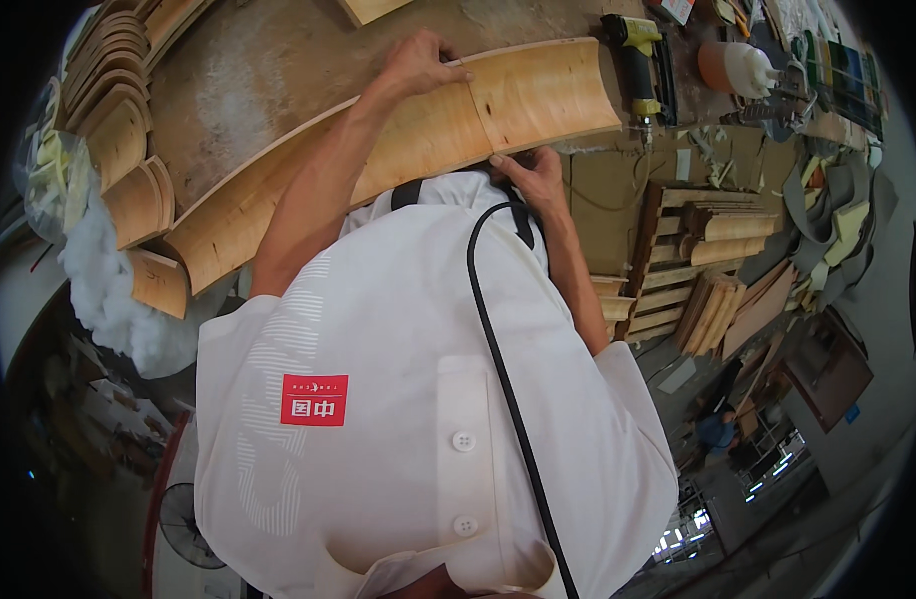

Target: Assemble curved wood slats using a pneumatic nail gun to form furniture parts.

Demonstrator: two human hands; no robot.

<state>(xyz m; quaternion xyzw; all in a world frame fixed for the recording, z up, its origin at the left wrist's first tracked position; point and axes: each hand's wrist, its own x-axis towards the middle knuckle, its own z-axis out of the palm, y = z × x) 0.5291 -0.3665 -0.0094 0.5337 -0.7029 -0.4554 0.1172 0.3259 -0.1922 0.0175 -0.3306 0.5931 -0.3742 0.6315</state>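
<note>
A long, curved plywood panel [398, 150] lies across the bench in front of me, its hollow side up. A thin dark line runs across it right of the middle; whether this is a joint between two pieces or a mark I cannot tell. My left hand [418, 66] reaches over to the far edge, thumb and fingers closed on it beside that line. At the near edge, by the line's other end, my right hand [535, 180] pinches the panel with the thumb on top. Some fingers of both hands are hidden.
A black and yellow nail gun [638, 75] lies right of the panel, near a bottle of orange liquid [729, 70]. Curved plywood pieces [113, 115] are stacked at left above white stuffing [128, 290]. Slatted wood [657, 290] stands at right. A black cord [498, 339] crosses my shirt.
</note>
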